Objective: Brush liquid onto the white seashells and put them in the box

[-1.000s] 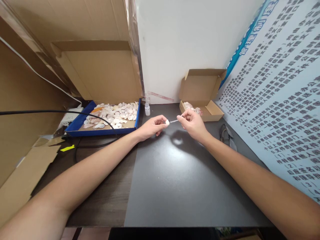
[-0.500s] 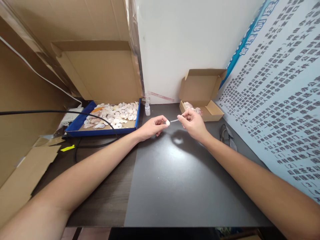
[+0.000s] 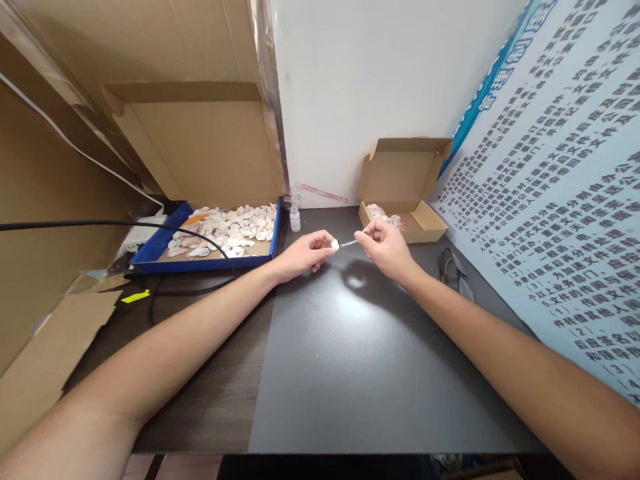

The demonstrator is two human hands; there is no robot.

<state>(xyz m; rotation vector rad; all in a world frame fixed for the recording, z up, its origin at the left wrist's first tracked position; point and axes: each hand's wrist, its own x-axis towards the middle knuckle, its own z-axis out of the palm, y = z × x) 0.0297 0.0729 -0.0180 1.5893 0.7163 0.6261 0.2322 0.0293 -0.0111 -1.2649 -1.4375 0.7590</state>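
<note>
My left hand [image 3: 306,255] is closed, pinching a small white shell [image 3: 335,245] between thumb and fingertips above the grey mat. Its shape is partly covered by the fingers. From the right, my right hand [image 3: 387,248] grips a thin silvery rod-like tool [image 3: 349,243] by its far end. The tool's tip points left and reaches the shell's edge; whether it touches cannot be made out. To the left, a blue-edged cardboard box [image 3: 276,230] holds many pale shells [image 3: 240,225]. Behind my right hand stands an open small cardboard box [image 3: 427,230] with more shells [image 3: 379,212] inside.
A small clear bottle [image 3: 295,219] with a label stands at the back by the white wall. Dark-framed glasses [image 3: 456,275] lie at the right. A black cable [image 3: 200,291] crosses the left side near a yellow tag [image 3: 135,297]. A printed poster [image 3: 565,220] lines the right.
Both hands stay nearly in place. The shell and the tool's tip have shifted only very slightly, with the tool still held toward the shell.
</note>
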